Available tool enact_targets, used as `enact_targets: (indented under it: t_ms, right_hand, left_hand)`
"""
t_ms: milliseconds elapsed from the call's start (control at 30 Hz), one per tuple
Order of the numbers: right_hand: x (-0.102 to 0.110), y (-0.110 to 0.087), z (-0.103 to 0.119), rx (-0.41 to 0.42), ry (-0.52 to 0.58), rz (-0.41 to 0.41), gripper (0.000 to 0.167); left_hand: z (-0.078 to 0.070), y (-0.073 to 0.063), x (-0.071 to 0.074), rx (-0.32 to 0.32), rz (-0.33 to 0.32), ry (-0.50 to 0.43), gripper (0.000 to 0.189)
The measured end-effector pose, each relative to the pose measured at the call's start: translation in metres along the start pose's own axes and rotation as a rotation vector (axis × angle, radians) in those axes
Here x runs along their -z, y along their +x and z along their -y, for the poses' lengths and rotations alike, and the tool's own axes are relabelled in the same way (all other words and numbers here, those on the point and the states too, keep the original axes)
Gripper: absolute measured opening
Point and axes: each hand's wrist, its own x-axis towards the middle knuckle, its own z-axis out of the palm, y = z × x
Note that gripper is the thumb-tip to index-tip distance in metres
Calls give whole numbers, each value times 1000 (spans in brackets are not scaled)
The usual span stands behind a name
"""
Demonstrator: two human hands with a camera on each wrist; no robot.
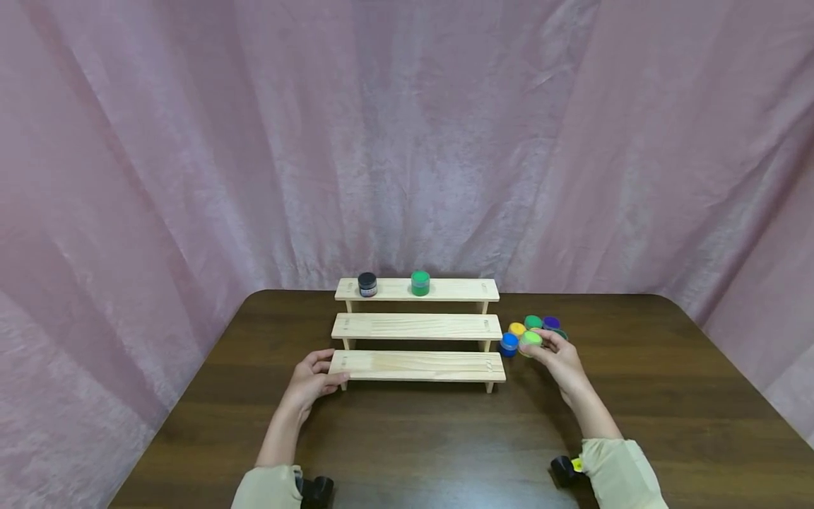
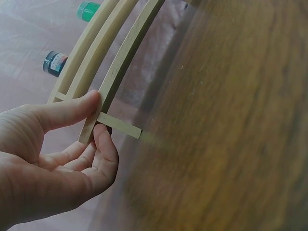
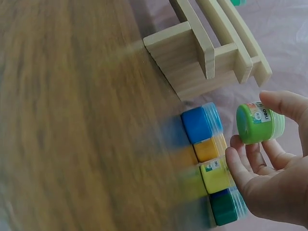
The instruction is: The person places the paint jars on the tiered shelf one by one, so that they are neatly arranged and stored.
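Observation:
A three-step wooden rack (image 1: 416,364) stands on the table. At its left end my left hand (image 1: 309,382) pinches the lowest board (image 2: 120,67), thumb on top and fingers curled beneath. My right hand (image 1: 564,366) holds a light green paint jar (image 3: 255,122) between thumb and fingers, raised above the other jars to the right of the rack. Beside and below it stand a blue jar (image 3: 196,124), an orange-yellow jar (image 3: 207,148), a yellow jar (image 3: 215,177) and a dark green jar (image 3: 224,209). On the top board sit a black-lidded jar (image 1: 367,285) and a green jar (image 1: 420,283).
Behind the held jar, a green-lidded jar (image 1: 533,322) and a purple-lidded jar (image 1: 551,323) are partly covered by others. The brown wooden table (image 1: 407,438) ends at a pink curtain (image 1: 407,141) just behind the rack.

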Motion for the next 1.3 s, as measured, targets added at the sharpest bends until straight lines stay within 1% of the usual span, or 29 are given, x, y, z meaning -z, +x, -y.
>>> enact_targets:
  t_ms: [133, 300, 567, 800, 867, 1067, 1300]
  right_hand:
    - [-2, 0, 4, -4, 39, -1, 63]
    - [-3, 0, 12, -8, 109, 13, 65]
    - [-6, 1, 23, 8, 129, 13, 65]
    - [-8, 1, 32, 74, 19, 26, 61]
    - [-10, 2, 36, 83, 6, 25, 61]
    - [-14, 3, 43, 76, 7, 15, 60]
    - [-20, 8, 56, 109, 37, 8, 54]
  left_hand:
    - [-2, -2, 0, -15, 6, 4, 62]
    - [-3, -3, 0, -12, 1, 3, 63]
    - [-3, -1, -1, -14, -8, -7, 62]
    - [-3, -2, -1, -9, -14, -3, 60]
    - [-3, -2, 0, -12, -16, -5, 60]
    - [-3, -1, -1, -14, -15, -7, 59]
    - [-2, -1, 0, -10, -19, -2, 60]
